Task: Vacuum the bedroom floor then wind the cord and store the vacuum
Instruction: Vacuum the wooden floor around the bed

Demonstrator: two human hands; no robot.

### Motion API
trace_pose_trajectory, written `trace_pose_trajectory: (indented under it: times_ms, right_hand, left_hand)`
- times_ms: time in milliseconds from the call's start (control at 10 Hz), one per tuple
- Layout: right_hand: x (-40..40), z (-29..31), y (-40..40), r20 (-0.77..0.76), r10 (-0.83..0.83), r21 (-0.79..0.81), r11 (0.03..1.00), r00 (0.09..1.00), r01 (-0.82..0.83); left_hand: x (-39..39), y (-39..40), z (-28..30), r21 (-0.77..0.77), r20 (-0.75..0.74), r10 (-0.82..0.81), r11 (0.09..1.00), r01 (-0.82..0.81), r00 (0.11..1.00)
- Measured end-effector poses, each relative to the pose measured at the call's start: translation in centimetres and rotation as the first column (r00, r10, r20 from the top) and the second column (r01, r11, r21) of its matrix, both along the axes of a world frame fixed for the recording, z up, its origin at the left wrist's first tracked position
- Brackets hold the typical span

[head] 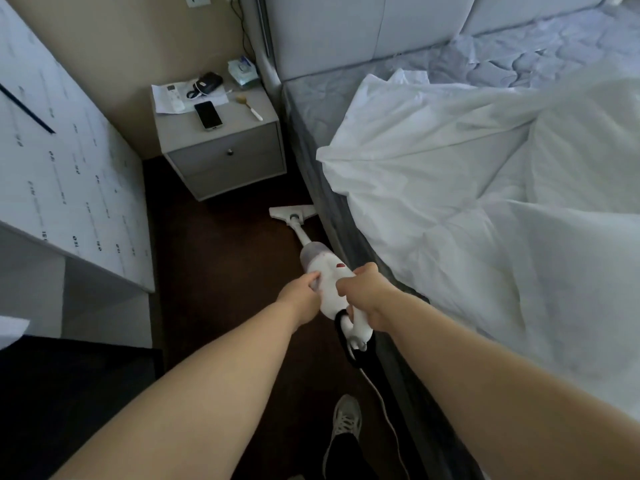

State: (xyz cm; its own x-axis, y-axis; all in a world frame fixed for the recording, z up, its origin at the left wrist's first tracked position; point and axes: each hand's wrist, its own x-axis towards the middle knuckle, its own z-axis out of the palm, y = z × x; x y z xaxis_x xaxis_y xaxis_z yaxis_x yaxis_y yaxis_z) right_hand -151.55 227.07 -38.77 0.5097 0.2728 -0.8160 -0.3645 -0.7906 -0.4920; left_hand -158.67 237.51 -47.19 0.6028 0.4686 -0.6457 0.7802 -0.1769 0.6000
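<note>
- A person works a white stick vacuum (329, 271) along the dark floor (225, 271) in the narrow gap between a bed and a white cabinet, seen from above at centre frame.
- The right hand (367, 299) is closed around the vacuum's rear handle, fingers wrapped under it; the left hand (301, 296) grips the side of the motor body, fingers curled against the white casing.
- A small red mark sits on top of the body; no brand name can be read on it.
- The floor head (292, 213) lies flat on the floor just below the bedside table (221, 150), its right end close against the bed base (346, 237).
- A white power cord (381, 403) trails from the handle's tail down toward the lower edge of the frame, beside a grey sneaker (346, 420).
- On the bedside table, upper centre: a smartphone (207, 114) face up, a white remote control (174, 97) on a sheet of paper, a black pouch (209, 83), a pack of tissues (242, 72) and a small brush (250, 107).
- A rumpled white duvet (485, 185) covers the right of the frame.
- The white panel (69, 168) at the left carries rows of small printed marks, too blurred to read.
</note>
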Motion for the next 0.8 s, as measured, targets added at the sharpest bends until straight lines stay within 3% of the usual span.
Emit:
trace_pose_trajectory:
  times_ms: [200,400,500,800]
  right_hand:
    - [5.9,-1.7,1.1,-0.084,-0.092,0.057,0.994,0.992,0.097]
    - [6.5,-1.7,0.9,-0.066,-0.003,0.051,0.999,0.998,0.007]
    - [5.4,-0.3,0.3,0.009,0.094,0.047,0.994,0.996,-0.095]
    - [-2.0,0.9,-3.6,0.004,0.118,0.062,0.991,0.993,-0.118]
  left_hand:
    - [5.1,1.7,0.6,-0.028,0.000,0.048,0.998,-0.048,0.999]
    - [5.2,1.3,0.5,-0.034,-0.071,0.072,0.997,-0.075,0.995]
    - [3.6,0.3,0.8,-0.017,-0.062,0.090,0.996,-0.091,0.994]
    - [-4.8,-3.8,3.0,-0.020,-0.013,0.070,0.997,-0.071,0.997]
